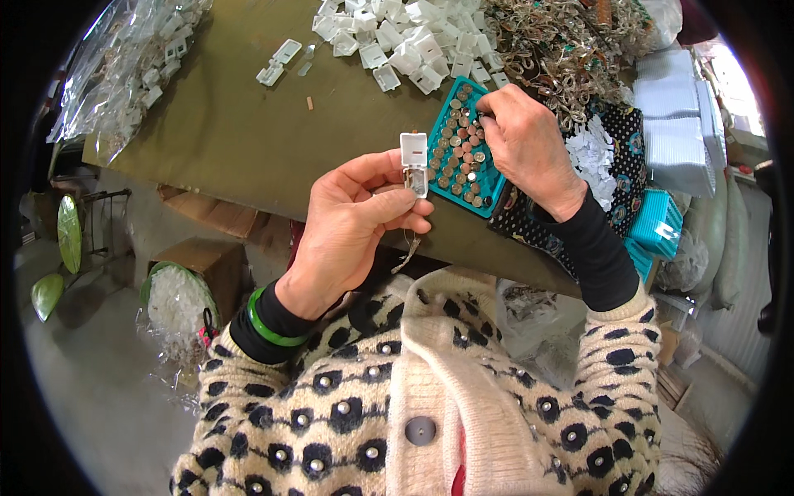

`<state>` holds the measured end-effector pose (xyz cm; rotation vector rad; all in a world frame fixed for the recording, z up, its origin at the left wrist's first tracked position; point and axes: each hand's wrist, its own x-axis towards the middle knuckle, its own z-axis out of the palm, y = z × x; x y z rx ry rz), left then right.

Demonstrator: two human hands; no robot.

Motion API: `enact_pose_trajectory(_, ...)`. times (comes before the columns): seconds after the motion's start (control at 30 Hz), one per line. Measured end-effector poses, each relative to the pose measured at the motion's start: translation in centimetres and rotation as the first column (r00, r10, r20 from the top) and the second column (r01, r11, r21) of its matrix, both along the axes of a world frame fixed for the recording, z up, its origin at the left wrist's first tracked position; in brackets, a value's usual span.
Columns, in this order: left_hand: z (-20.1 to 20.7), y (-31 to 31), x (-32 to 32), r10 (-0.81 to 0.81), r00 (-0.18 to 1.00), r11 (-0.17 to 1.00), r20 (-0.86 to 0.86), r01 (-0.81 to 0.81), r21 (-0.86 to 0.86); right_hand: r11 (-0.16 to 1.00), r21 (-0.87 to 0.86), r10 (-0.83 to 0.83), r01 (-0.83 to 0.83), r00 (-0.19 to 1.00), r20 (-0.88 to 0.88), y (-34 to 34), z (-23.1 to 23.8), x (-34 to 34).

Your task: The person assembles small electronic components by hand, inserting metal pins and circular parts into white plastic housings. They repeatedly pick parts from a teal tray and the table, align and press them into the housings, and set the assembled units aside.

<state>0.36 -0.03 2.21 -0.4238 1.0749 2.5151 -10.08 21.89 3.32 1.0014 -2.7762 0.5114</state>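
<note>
My left hand (pixel 351 219) holds a small white hinged plastic case (pixel 414 164) upright between thumb and fingers, its lid open, with a thin metal piece inside. My right hand (pixel 525 140) reaches over a teal tray (pixel 490 183) filled with several small round button cells, its fingertips pinched at the tray's upper edge. Whether a cell is between the fingers is hidden. The tray lies on the olive table (pixel 240 124) just right of the case.
A heap of white plastic cases (pixel 405 37) lies at the table's far side, next to a tangle of metal key rings (pixel 562 41). Clear bags of white parts (pixel 136 62) sit at left. A patterned cloth (pixel 616 157) with white bits, more teal trays (pixel 657 223) lie right.
</note>
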Motion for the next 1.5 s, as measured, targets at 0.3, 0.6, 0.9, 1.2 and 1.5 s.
enact_pose_trajectory(0.3, 0.2, 0.7, 0.1, 0.078, 0.993, 0.99, -0.084, -0.087, -0.112, 0.887, -0.451, -0.014, 0.096, 0.983, 0.183, -2.9, 2.5, 5.6)
enact_pose_trajectory(0.6, 0.9, 0.9, 1.3, 0.018, 0.989, 0.974, -0.147, -0.05, -0.222, 0.879, -0.467, 0.011, -0.095, 0.984, -0.179, -5.2, -0.2, 8.6)
enact_pose_trajectory(0.9, 1.1, 0.7, 1.7, 0.029, 0.996, 0.99, -0.083, -0.039, -0.132, 0.848, -0.527, 0.031, -0.055, 0.998, -0.054, -4.9, 0.2, 9.5)
enact_pose_trajectory(1.2, 0.6, 0.6, 2.0, 0.028, 0.993, 0.996, -0.11, -0.037, -0.085, 0.865, -0.497, 0.062, -0.068, 0.998, -0.028, -4.7, 0.7, 9.4)
enact_pose_trajectory(1.5, 0.9, 0.6, 1.9, -0.021, 0.997, 0.987, -0.075, 0.009, -0.159, 0.682, -0.633, 0.103, 0.367, 0.809, 0.579, -2.8, 1.3, 8.7)
